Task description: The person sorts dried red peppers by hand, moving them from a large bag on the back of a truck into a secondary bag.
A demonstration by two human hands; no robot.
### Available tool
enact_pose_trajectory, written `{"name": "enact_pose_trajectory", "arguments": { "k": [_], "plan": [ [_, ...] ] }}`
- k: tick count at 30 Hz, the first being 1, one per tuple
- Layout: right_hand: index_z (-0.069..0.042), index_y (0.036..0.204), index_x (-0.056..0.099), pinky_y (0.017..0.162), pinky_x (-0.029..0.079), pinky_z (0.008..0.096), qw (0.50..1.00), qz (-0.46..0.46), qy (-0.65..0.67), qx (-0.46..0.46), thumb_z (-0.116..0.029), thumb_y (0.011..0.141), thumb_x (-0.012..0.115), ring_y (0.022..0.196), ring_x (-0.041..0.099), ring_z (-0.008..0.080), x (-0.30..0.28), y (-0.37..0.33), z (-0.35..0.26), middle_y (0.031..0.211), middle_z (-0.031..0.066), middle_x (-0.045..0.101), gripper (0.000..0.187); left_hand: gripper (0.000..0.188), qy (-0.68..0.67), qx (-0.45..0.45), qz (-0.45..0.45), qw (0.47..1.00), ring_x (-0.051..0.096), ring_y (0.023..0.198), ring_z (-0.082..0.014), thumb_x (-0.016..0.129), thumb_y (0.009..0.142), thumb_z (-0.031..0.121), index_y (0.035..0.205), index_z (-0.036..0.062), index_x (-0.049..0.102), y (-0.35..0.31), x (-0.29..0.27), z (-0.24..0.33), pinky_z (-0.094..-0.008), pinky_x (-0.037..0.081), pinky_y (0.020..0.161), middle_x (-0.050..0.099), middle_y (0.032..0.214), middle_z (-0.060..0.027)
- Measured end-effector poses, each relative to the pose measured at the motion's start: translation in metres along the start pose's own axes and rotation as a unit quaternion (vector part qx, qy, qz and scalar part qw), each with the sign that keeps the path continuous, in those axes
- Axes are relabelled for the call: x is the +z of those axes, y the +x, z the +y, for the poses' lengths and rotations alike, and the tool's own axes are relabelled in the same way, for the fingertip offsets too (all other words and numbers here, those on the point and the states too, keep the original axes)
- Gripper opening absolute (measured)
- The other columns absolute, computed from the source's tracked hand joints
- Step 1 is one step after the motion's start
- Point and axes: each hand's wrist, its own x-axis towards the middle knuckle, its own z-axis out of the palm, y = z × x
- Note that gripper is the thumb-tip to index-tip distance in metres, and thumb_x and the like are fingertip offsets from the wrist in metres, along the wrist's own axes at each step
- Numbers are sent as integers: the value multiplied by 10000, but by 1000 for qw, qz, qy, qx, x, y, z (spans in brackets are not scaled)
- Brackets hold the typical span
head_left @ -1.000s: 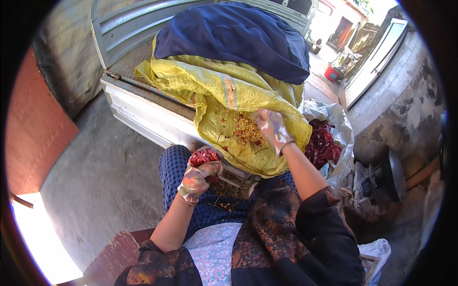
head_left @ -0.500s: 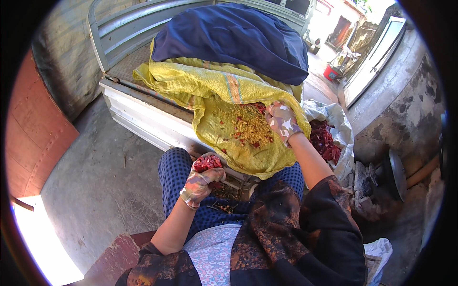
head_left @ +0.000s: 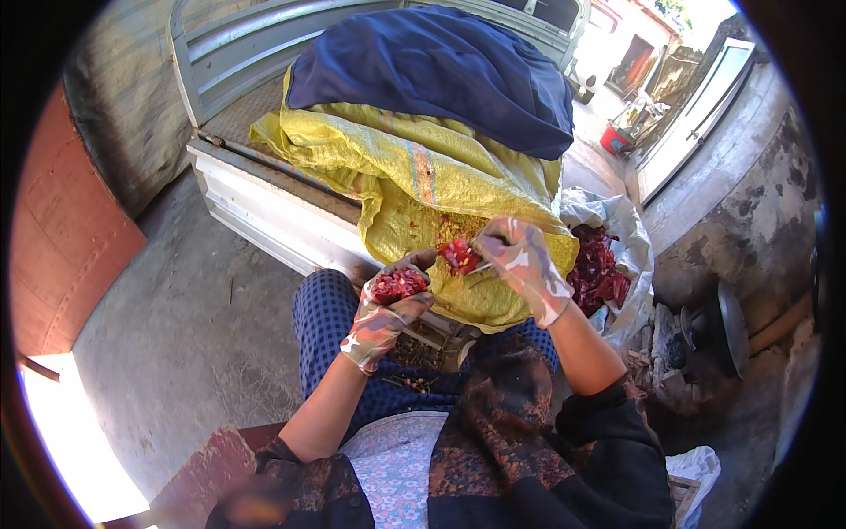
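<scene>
My left hand [head_left: 374, 331], in a camouflage-patterned glove, is closed around a bunch of dried red chillies [head_left: 399, 286] above my lap. Beside it to the right, my right hand [head_left: 529, 269] wears a matching glove and pinches dried red chilli [head_left: 459, 256] by one end; whether it is one pod or a few I cannot tell. This chilli hangs close to the left fingertips. Behind both hands, a yellow woven sack [head_left: 374, 225] drapes toward me from the truck bed, with yellow seeds and red bits [head_left: 448, 227] lying on it.
Dark blue cloth [head_left: 432, 79] covers the sack on the truck bed [head_left: 273, 212]. At the right, a whitish sack [head_left: 636, 251] holds more red chillies [head_left: 599, 273]. A black round pot [head_left: 730, 331] stands by the stained wall. Farther off is a red bucket [head_left: 614, 139].
My right hand has come back from the yellow sack toward my left hand, bringing out dried chilli. My left hand has moved slightly up and right, still gripping its bunch.
</scene>
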Motion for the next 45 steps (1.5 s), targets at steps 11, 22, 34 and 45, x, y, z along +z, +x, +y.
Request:
{"name": "enact_pose_trajectory", "arguments": {
  "k": [11,22,34,45],
  "plan": [
    [-3,843,615,573,406,230,997,-35,63,29,-110,805,648,646,492,62,48,-32,-31,707,8,577,119,653,-12,-25,49,998,609,946,-171,663,696,-71,1290,11,404,0,15,3,-297,515,827,616,1046,-82],
    [9,1049,610,724,462,244,992,-107,20,-55,-100,821,659,792,578,110,45,-36,-22,863,42,635,257,378,-237,-83,-35,967,626,759,-207,587,682,-25,1058,-9,564,-6,-9,-16,-322,534,720,634,909,-89],
    [30,1047,596,756,482,266,982,-157,21,-97,32,835,575,876,594,139,52,-37,-20,962,80,588,213,359,-243,-89,-108,960,613,723,-170,713,743,108,1061,9,579,-14,-12,-13,-298,508,666,641,888,-67],
    [16,960,582,658,437,253,997,-26,61,-31,-74,882,574,769,568,157,74,-46,-6,850,72,607,119,294,-173,-81,-72,979,598,763,-136,696,733,25,1013,27,606,-15,-9,-3,-271,486,677,638,904,-42]
  ]
}}
